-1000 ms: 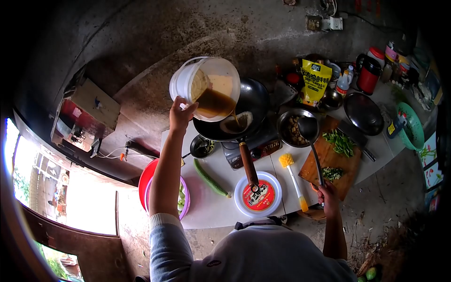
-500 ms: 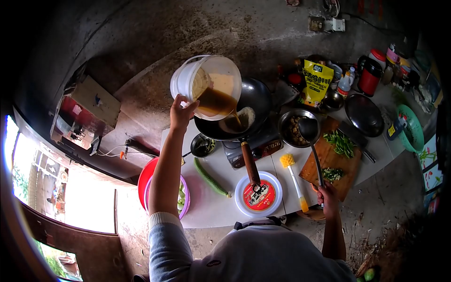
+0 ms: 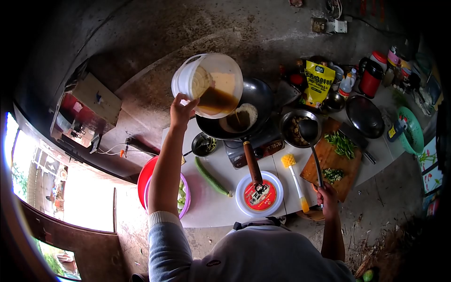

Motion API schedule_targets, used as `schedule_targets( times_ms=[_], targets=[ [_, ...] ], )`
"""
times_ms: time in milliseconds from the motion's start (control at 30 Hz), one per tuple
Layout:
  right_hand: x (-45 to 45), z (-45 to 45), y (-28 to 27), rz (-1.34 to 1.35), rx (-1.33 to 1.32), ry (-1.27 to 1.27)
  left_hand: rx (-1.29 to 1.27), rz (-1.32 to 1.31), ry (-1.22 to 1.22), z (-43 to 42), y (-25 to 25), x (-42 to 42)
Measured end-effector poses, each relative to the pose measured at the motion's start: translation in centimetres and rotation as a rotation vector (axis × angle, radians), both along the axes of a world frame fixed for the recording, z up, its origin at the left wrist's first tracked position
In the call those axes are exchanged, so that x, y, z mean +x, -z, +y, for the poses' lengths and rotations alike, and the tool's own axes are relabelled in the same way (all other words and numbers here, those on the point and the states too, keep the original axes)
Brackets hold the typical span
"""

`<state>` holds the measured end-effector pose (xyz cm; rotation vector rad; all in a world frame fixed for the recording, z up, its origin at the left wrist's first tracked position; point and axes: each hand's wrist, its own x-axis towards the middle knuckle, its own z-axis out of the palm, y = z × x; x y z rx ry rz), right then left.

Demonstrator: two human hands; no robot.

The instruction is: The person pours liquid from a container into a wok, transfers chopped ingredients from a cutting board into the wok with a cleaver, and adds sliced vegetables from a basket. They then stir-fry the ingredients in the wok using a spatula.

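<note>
My left hand [image 3: 182, 112] grips a white plastic bucket [image 3: 185, 77] by its lower side and holds it tilted over the wok [image 3: 261, 96]. Brown liquid [image 3: 216, 100] lies along the bucket's lower wall, and a dark pool of it [image 3: 241, 120] shows in the wok beside a foamy whitish patch. The wok stands on a portable stove [image 3: 268, 148], its wooden handle pointing toward me. At the right, my right hand [image 3: 326, 193] is closed around the handle of a ladle [image 3: 315, 157]. The ladle's bowl rests over a metal bowl [image 3: 292, 123] with brown pieces.
A cutting board [image 3: 315, 165] carries chopped greens and a knife [image 3: 359, 141]. Nearby are a round lid [image 3: 258, 207], a yellow-tipped brush [image 3: 297, 185], a long green vegetable [image 3: 210, 176] and a dark-filled bowl [image 3: 203, 144]. A yellow bag [image 3: 320, 80] and bottles line the wall.
The stream of brown liquid from the bucket has thinned to almost nothing, and the bucket is tipped slightly less. The ladle and my right hand have stayed nearly still.
</note>
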<state>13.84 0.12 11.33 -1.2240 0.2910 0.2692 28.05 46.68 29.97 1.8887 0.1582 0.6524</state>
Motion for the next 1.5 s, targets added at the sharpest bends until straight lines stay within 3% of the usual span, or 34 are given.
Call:
schedule_targets(
  times_ms=[167, 600, 800, 1000, 1300, 1400, 1467, 1500],
  targets=[
    [-0.2, 0.2, -0.1, -0.006, 0.009, -0.014, -0.272, 0.041, 0.002, 0.8, -0.1, -0.1],
    [-0.8, 2.6, -0.9, -0.005, -0.043, 0.024, -0.66, 0.022, 0.009, 4.9, -1.3, -0.7],
    [-1.1, 4.7, -1.8, -0.031, -0.08, 0.007, -0.901, 0.029, 0.047, 10.3, -0.9, -1.2],
    [-1.4, 5.8, -1.7, -0.039, -0.126, 0.077, -1.116, -0.07, -0.105, 16.1, 0.1, -4.5],
    [-2.1, 9.3, -6.2, -0.149, -0.234, 0.215, -1.176, -0.061, -0.383, 27.2, 10.6, -7.3],
    [-2.7, 11.7, -9.2, -0.21, -0.344, 0.175, -1.371, -0.062, -0.435, 30.3, 14.5, -7.1],
    [-3.2, 13.1, -10.3, -0.264, -0.416, 0.217, -0.747, -0.023, -0.12, 34.9, 22.4, -6.7],
    [-3.5, 14.0, -11.2, -0.281, -0.408, 0.19, -0.911, -0.037, -0.15, 36.2, 24.2, -6.0]
  ],
)
